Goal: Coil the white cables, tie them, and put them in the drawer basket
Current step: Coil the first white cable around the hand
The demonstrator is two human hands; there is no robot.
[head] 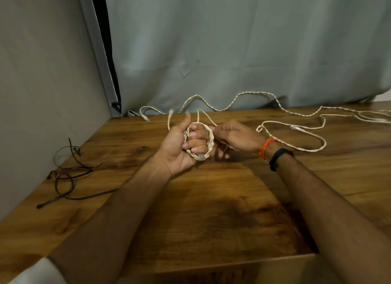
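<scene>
Left hand is palm-up over the middle of the wooden table, fingers curled round a small coil of twisted white cable, thumb sticking up clear of it. The loops sit around the curled fingers and hang off the fingertip side. Right hand is just beside the coil on its right, fingers bent and pinching the cable where it leaves the coil; exact fingertip contact is partly hidden by the coil and the knuckles. The right wrist carries an orange thread band and a dark wristband. The rest of the white cable is uncoiled: it runs up from the hands, snakes along the far table edge against the grey-blue curtain, then loops back across the right side of the table in a wide bend. A clear connector lies on that bend, well right of the hands. A second thin white cable lies at the far right edge, running out of view. Two more plug ends sit at the far left of the table edge, one near the corner and one lifted above the left thumb. A tangle of black zip ties lies on the left side of the table, well apart from the hands and near the beige wall. No drawer basket in view. A bit of white sleeve shows bottom left.
</scene>
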